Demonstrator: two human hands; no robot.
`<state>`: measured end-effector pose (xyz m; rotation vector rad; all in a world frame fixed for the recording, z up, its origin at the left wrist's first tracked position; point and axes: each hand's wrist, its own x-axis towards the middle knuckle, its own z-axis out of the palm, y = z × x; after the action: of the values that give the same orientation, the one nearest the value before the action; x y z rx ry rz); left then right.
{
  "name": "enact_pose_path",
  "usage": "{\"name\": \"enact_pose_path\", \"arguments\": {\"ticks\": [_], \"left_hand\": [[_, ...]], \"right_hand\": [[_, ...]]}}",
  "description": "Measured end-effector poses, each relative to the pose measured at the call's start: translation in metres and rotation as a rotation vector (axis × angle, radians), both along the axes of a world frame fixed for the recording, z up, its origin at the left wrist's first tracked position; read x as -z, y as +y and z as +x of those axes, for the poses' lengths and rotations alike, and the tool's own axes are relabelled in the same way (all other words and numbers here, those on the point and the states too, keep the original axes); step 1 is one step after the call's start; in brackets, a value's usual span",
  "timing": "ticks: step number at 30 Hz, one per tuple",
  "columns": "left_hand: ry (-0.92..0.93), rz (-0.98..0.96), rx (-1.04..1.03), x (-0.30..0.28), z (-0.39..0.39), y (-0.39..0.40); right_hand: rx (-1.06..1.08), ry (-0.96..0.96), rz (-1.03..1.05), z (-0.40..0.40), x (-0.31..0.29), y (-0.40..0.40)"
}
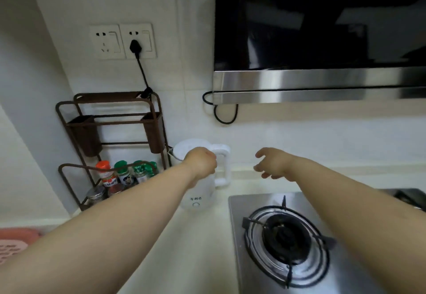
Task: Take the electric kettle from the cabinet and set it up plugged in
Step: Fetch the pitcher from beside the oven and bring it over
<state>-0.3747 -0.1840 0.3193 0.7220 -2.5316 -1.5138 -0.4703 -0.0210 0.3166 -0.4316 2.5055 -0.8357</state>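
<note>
Now left hand [201,163] grip clenched at white plastic electric kettle [198,192], apparently its handle, steadying it on cream surface [184,247]; right hand [273,163] released beside kettle.

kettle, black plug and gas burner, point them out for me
kettle [197,198], head view, on its white lower body.
black plug [133,46], head view, on the plug body in the right socket.
gas burner [284,236], head view, on its black centre cap.

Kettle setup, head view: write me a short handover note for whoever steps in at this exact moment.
Left hand: over the white electric kettle at the handle's top; fingers hidden, so grip unconfirmed.
Right hand: open, hovering beside the kettle, holding nothing.
Kettle stands upright on the counter between the spice rack and the gas stove.
A black plug sits in the right wall socket; its cord runs down behind the rack.
Left: confirm that cord is the kettle's.
</note>
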Motion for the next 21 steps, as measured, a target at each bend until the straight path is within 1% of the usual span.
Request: {"name": "enact_pose_path", "arguments": {"ticks": [1,3,7,8,11,14,17,19,21], "left_hand": [[0.008,0.002,0.040,0.006,-0.005,0.005],[-0.033,-0.005,0.165,0.012,-0.008,0.033],[-0.047,-0.020,0.379,0.019,-0.014,0.120],[-0.053,-0.038,0.410,0.018,-0.013,0.134],[-0.021,-0.003,0.538,0.014,-0.017,0.208],[-0.005,-0.010,0.645,0.004,-0.016,0.281],[0.026,-0.002,0.759,-0.003,-0.017,0.367],[0.035,0.038,0.788,-0.005,-0.020,0.413],[0.035,0.061,0.839,-0.006,-0.022,0.481]], "right_hand": [[0.027,0.011,0.006,0.009,-0.004,0.017],[0.101,0.019,0.022,0.026,-0.009,0.055],[0.296,0.042,0.059,0.068,-0.008,0.151],[0.318,0.037,0.066,0.074,-0.007,0.167],[0.425,0.068,0.118,0.097,-0.009,0.247],[0.547,0.086,0.128,0.118,-0.013,0.323],[0.685,0.084,0.075,0.138,-0.012,0.400],[0.729,0.058,0.044,0.144,-0.012,0.443],[0.779,0.048,0.037,0.153,-0.017,0.505]]}}
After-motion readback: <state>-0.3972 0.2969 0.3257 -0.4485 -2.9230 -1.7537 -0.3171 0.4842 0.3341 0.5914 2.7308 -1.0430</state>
